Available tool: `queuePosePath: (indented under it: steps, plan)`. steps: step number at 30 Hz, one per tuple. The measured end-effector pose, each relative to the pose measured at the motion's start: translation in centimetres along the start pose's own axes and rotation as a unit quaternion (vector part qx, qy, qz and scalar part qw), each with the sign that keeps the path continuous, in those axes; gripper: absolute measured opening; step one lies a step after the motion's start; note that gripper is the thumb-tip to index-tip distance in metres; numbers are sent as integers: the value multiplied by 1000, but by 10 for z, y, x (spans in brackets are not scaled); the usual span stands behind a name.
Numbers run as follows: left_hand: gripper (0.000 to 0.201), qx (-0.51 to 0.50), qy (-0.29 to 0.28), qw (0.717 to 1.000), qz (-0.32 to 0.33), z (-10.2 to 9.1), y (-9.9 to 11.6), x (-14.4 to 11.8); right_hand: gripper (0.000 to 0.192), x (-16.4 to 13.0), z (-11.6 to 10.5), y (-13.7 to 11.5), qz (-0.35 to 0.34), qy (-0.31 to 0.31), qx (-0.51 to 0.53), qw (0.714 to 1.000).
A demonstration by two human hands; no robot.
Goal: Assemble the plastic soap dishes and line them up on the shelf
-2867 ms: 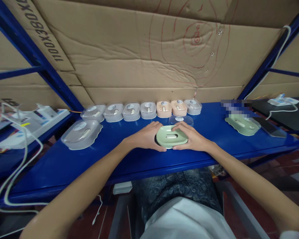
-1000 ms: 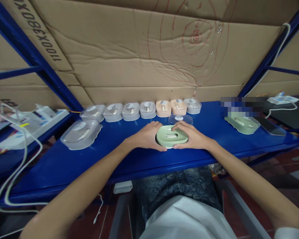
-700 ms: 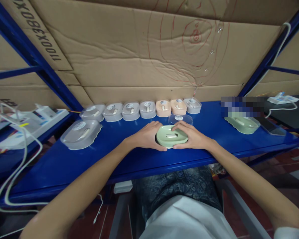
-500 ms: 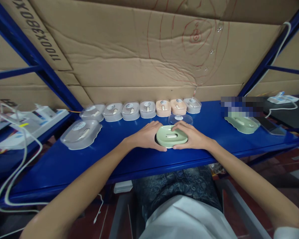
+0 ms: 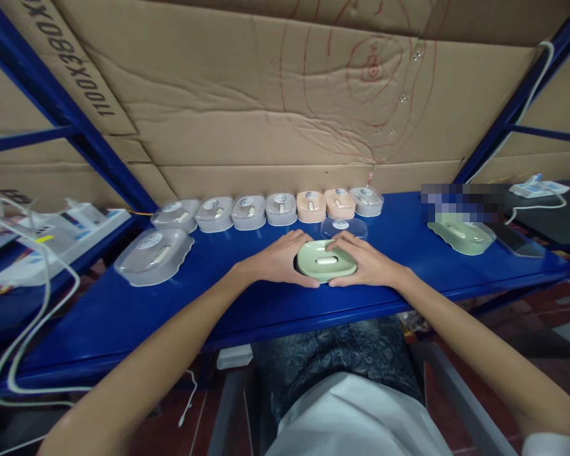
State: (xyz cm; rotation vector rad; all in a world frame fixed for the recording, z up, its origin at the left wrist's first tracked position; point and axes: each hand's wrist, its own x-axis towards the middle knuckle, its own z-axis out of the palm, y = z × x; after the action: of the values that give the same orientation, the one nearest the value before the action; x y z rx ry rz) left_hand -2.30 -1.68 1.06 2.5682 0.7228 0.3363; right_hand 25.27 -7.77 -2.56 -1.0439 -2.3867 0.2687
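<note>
Both of my hands are wrapped round a light green oval soap dish [image 5: 314, 271], low over the front part of the blue table. A whitish oblong piece sits in the middle of the dish. My left hand [image 5: 282, 258] grips the left end, its thumb along the near side. At the other end my right hand [image 5: 368, 261] is closed on the dish, with a finger over its far rim and the thumb on the near side. My palms hide both ends of the dish. Just behind it, a clear oval lid [image 5: 354, 229] with a round label lies flat.
Along the back of the blue table [image 5: 247, 304] stands a row of lidded grey soap dishes [image 5: 249, 218] and peach soap dishes [image 5: 308, 212]. A larger-looking grey one [image 5: 147, 263] is at left. Another green dish [image 5: 465, 237] and a phone [image 5: 517, 240] lie at right. White cables [image 5: 47, 285] hang at left.
The green soap dish has tipped slightly, so more of its top faces me. My hands have shifted a little to the left and keep their hold on it.
</note>
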Motion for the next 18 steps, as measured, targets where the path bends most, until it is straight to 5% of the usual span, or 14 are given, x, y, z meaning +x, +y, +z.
queuePosePath:
  steps: [5,10,12,18]
  plan:
    - [67,-7,4,1000,7,0,-1,0,84,-1,-6,0,-17,18,9,1000]
    - [70,-4,-6,1000,7,-1,0,0,44,-5,-17,8,-5,126,-12,992]
    - [72,-2,-8,1000,4,-2,1,0,42,-6,-18,14,26,152,-53,987]
    - [73,-2,-15,1000,-2,-3,1,0,54,-8,-11,33,97,97,-153,979]
